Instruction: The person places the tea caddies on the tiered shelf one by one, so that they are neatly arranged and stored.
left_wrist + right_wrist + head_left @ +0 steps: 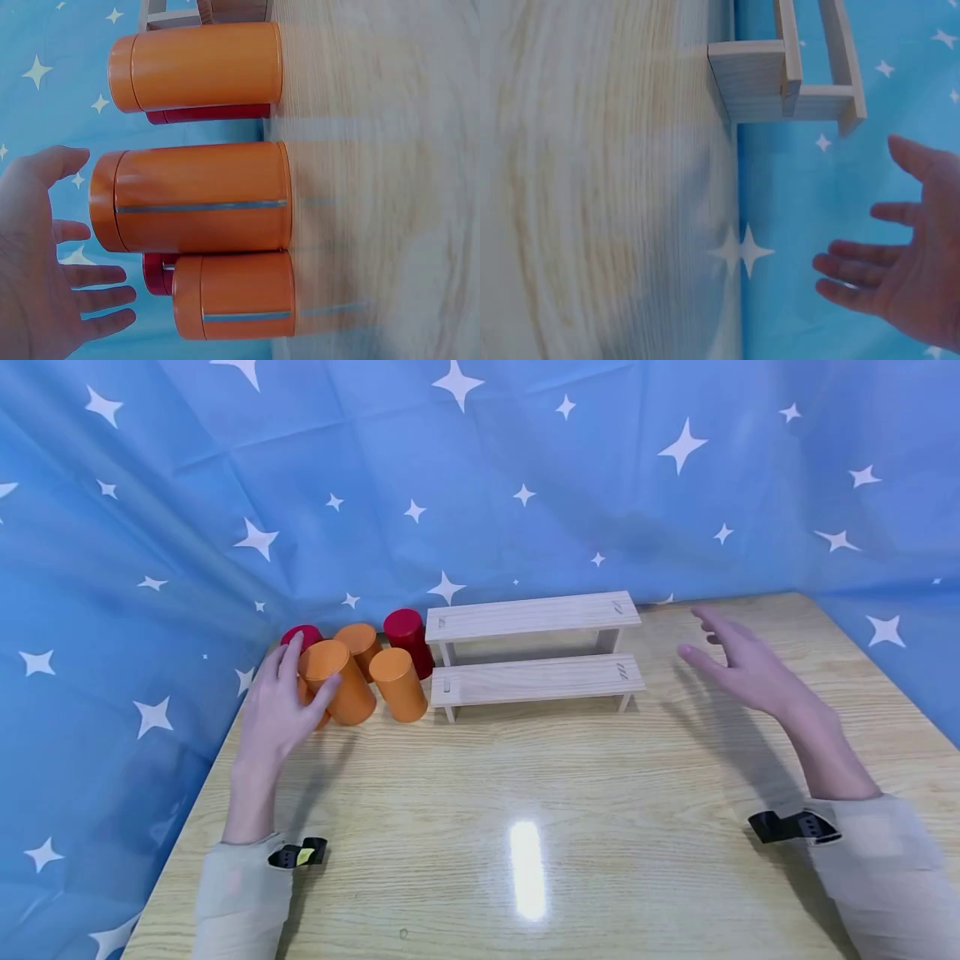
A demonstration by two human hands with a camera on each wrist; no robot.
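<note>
My left hand (279,702) hovers at the group of canisters on the left, fingers spread and thumb apart. Nearest to it is the tallest orange canister (341,681); in the left wrist view a gap shows between the fingertips and its lid. A shorter orange canister (247,296) stands beside it, mostly behind the hand in the head view. More orange canisters (399,687) and two red ones (408,642) stand close by, all upright. My right hand (750,668) is held over the table right of the wooden two-step rack (536,681), fingers loosely extended, holding nothing.
The pale wood table (450,827) reaches back to a blue star-patterned cloth (525,468), which also hangs along both sides. At the back middle, the rack's left end is close to the canisters. A bright light reflection lies on the table's front part.
</note>
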